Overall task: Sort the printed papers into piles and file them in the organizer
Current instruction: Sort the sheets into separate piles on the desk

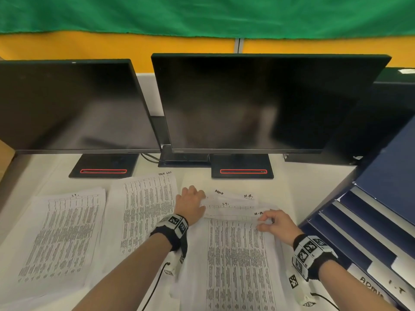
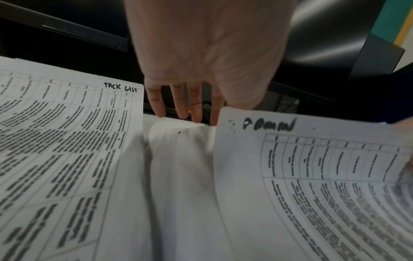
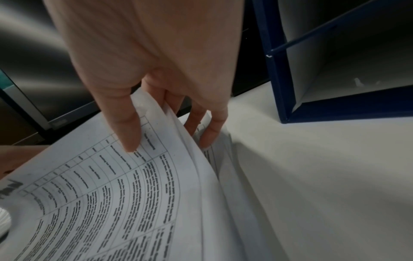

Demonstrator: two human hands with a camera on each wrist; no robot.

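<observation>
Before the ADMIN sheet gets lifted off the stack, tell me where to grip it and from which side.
Pinch its far right corner, coming from the right. The right hand already has the ADMIN sheet curled up there, thumb on top and fingers beneath, so that edge stands clear of the stack. Elsewhere it lies flat.

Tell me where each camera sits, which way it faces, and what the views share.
Head: worn on the head, looking forward and down over the desk papers; both forearms, left hand and right hand show.
Left wrist: looks along the left hand's fingers toward the monitors.
Right wrist: looks along the right hand pinching the top sheets, organizer beyond.
Shared: both wrist views show the ADMIN sheet.
</observation>
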